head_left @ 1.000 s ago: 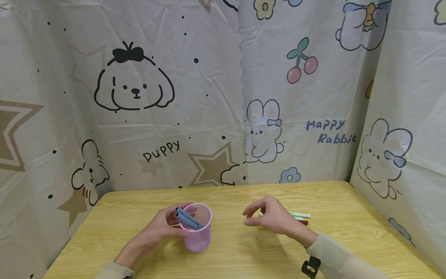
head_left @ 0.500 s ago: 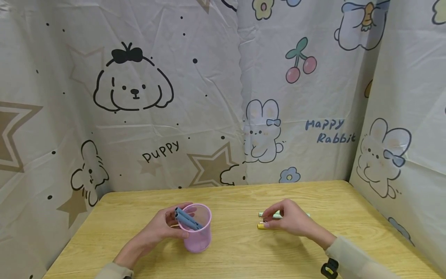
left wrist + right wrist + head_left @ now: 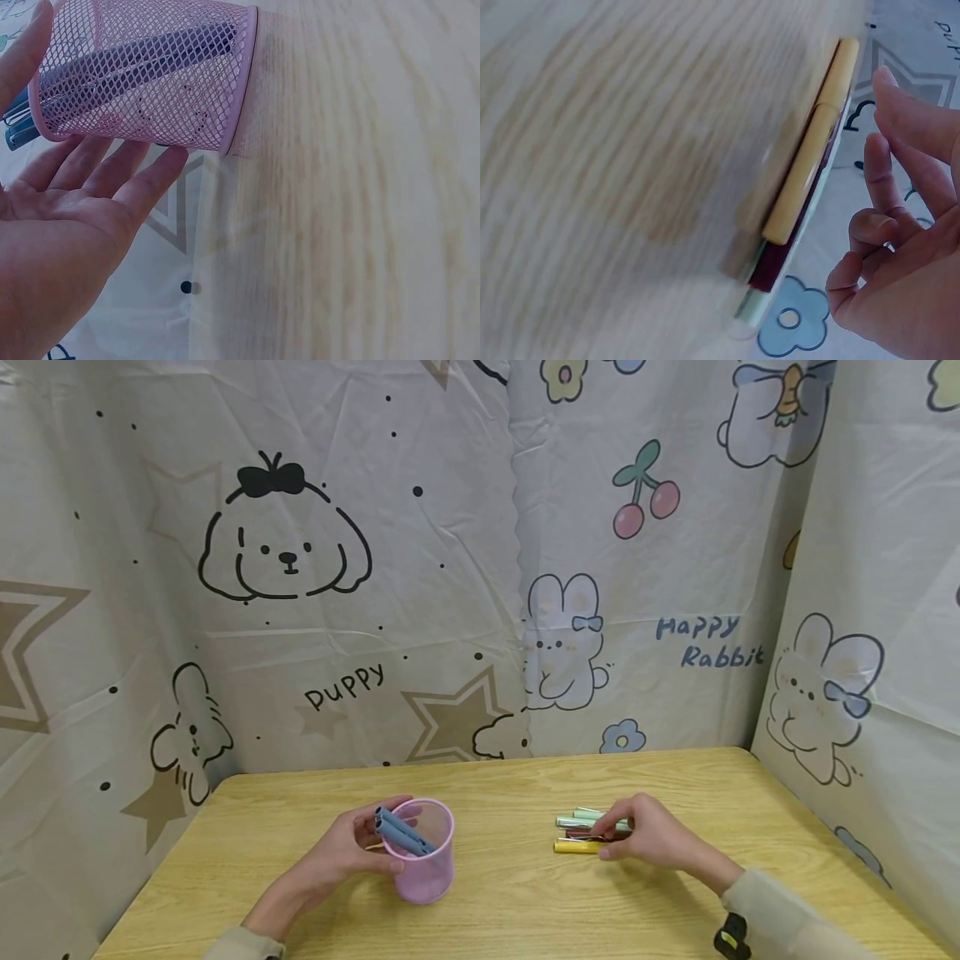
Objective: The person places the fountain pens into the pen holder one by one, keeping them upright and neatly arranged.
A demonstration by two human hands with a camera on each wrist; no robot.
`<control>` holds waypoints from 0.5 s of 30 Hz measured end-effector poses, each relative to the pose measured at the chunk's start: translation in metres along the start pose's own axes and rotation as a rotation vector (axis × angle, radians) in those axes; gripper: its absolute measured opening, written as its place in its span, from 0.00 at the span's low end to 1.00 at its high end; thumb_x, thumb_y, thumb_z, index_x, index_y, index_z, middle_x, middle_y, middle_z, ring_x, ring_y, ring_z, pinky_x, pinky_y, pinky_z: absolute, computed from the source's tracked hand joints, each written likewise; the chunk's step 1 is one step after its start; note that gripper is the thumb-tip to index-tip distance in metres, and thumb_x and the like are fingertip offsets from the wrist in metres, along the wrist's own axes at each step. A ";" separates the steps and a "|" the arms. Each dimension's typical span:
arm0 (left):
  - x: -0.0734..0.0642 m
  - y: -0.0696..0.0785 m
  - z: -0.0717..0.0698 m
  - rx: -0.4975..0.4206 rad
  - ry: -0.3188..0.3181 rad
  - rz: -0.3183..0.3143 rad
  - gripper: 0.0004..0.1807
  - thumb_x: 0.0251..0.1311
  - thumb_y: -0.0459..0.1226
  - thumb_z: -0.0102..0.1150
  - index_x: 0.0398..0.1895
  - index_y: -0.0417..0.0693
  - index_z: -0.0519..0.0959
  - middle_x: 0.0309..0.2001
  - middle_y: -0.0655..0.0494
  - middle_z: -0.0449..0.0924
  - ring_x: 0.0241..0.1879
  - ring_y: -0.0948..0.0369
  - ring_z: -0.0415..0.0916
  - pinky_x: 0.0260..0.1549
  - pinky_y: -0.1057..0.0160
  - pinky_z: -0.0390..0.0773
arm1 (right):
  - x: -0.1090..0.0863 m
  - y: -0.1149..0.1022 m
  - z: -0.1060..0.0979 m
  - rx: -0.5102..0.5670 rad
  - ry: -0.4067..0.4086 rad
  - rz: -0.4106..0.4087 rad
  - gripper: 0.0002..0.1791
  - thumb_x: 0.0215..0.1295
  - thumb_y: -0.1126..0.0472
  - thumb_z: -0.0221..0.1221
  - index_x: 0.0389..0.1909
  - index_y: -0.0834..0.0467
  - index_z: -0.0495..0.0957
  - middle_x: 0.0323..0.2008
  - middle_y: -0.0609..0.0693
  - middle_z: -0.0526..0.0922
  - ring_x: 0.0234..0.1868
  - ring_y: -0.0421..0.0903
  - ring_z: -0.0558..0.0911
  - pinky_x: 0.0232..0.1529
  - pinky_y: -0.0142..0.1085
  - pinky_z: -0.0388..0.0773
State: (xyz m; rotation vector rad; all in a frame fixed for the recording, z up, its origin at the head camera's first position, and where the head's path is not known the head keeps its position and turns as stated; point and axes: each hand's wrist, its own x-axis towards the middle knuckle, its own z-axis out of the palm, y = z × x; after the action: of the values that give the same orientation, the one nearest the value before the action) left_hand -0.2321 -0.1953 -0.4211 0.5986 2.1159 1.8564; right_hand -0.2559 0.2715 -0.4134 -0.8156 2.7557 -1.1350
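Filling the far side, a printed curtain (image 3: 450,527) hangs behind the wooden bench (image 3: 495,918). On the left, the left hand (image 3: 351,843) curls thumb and fingers round a pink mesh cup (image 3: 424,881) standing upright on the bench; on the right, the right hand (image 3: 651,833) bends loosely, a narrow gap between thumb and fingertips. Blue pens (image 3: 401,832) lean left inside the cup. Beside the right fingertips lie light green pens (image 3: 588,815) farthest, then a dark red pen (image 3: 576,834), and nearest a yellow pen (image 3: 576,847).
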 end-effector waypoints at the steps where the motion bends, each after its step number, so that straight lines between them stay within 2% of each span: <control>1: 0.000 0.000 0.000 0.001 0.001 -0.001 0.47 0.59 0.32 0.77 0.80 0.38 0.63 0.72 0.35 0.70 0.62 0.49 0.77 0.60 0.64 0.75 | 0.000 0.002 0.000 0.001 -0.002 -0.001 0.12 0.55 0.63 0.79 0.41 0.57 0.92 0.33 0.46 0.84 0.32 0.45 0.75 0.31 0.33 0.68; 9: 0.001 -0.001 -0.001 -0.012 -0.006 0.015 0.46 0.59 0.31 0.77 0.79 0.37 0.65 0.71 0.34 0.71 0.62 0.50 0.78 0.60 0.64 0.75 | -0.001 0.012 -0.003 0.039 -0.027 0.008 0.11 0.55 0.64 0.79 0.40 0.59 0.92 0.35 0.47 0.85 0.36 0.46 0.79 0.38 0.35 0.74; 15: 0.001 -0.001 -0.001 -0.013 -0.007 0.014 0.45 0.59 0.31 0.77 0.79 0.37 0.65 0.72 0.34 0.70 0.62 0.50 0.78 0.60 0.65 0.75 | 0.002 0.018 -0.002 0.038 -0.036 0.029 0.11 0.54 0.64 0.79 0.39 0.59 0.93 0.33 0.47 0.83 0.35 0.44 0.77 0.38 0.34 0.74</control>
State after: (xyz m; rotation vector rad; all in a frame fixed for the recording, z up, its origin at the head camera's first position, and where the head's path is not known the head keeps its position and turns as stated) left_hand -0.2334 -0.1954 -0.4223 0.6179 2.0985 1.8714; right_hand -0.2667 0.2825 -0.4238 -0.7811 2.6992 -1.1531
